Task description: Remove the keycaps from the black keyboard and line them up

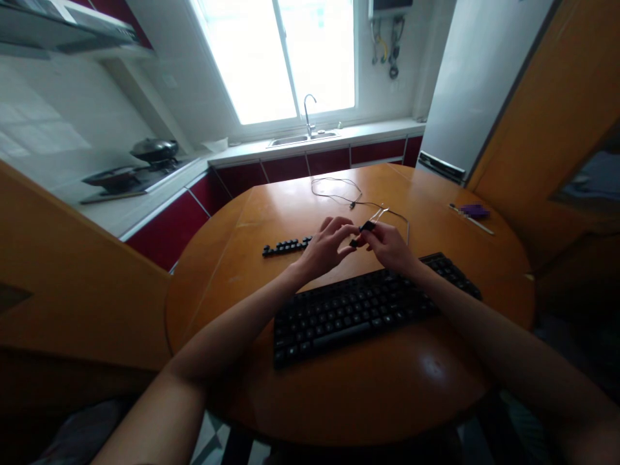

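Over the far edge of a black keyboard (349,313), my two hands meet. My left hand (329,245) is closed, its thumb and forefinger at a small black keycap (354,243). My right hand (390,247) pinches what looks like a wire keycap puller (380,212); its two thin shiny prongs point away from me. Another small black piece (367,226) shows between the fingertips of both hands. Fingers cover part of these pieces. Several loose black keycaps (287,247) stand in rows left of my left hand. My right wrist crosses above the keyboard's right part.
The round wooden table (232,297) carries a thin cable (334,196) at its far side. A brush with purple bristles (473,211) and a pale stick (478,224) lie at the right. Beyond are a sink (290,140), a stove (145,177) and a fridge (469,84).
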A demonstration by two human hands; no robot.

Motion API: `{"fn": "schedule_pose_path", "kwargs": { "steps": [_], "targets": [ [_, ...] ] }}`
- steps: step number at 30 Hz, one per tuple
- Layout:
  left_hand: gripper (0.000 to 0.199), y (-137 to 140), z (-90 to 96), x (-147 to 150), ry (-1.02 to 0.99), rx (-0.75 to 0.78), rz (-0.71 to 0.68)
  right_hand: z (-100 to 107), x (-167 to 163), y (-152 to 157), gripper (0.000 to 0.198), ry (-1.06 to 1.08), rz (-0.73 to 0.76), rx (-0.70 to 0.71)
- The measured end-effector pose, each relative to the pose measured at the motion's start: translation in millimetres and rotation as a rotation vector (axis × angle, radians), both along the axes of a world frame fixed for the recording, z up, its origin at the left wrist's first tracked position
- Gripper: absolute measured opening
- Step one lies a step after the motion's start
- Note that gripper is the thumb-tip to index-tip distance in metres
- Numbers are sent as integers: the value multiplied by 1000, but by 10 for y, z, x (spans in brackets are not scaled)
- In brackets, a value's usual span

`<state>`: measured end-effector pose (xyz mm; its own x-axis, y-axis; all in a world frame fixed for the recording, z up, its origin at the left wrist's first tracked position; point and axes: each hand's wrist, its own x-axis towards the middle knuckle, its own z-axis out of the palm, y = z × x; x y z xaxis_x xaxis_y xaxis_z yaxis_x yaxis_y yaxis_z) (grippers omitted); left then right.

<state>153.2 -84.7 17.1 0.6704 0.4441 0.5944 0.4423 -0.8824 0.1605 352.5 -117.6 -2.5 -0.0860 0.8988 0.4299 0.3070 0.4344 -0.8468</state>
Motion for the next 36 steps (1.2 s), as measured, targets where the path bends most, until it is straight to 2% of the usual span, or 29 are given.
{"fn": "schedule_pose_path", "kwargs": {
  "steps": [3, 6, 11, 13, 19, 25, 30, 33, 36],
  "targets": [
    [20, -5, 9, -23, 59, 65, 23, -13, -21, -8, 21, -17, -18, 4],
    [15, 9, 24, -39, 90, 59, 4, -4, -48, -35, 20, -36, -47, 7],
    [15, 84, 7, -29, 14, -162, -53, 25, -75, -80, 18, -72, -70, -15],
    [14, 117, -36, -17, -10, -199, -52, 5, -76, -67, 19, -49, -75, -49],
    [13, 155, -173, -8, -26, -101, -42, -94, -90, -9, 18, 75, -76, -142],
    [16, 120, -156, -22, 75, -22, -18, -64, -109, -37, 18, 72, -83, -159],
    [17, 109, -100, -9, 4, -88, -48, -36, -108, -57, 22, 35, -69, -100],
    [17, 239, -129, -40, -79, -104, 1, -36, -107, -50, 22, 57, -93, -123],
    [14, 477, -261, -105, -110, -76, 132, -47, -104, -30, 21, 98, -150, -152]
  ]
}}
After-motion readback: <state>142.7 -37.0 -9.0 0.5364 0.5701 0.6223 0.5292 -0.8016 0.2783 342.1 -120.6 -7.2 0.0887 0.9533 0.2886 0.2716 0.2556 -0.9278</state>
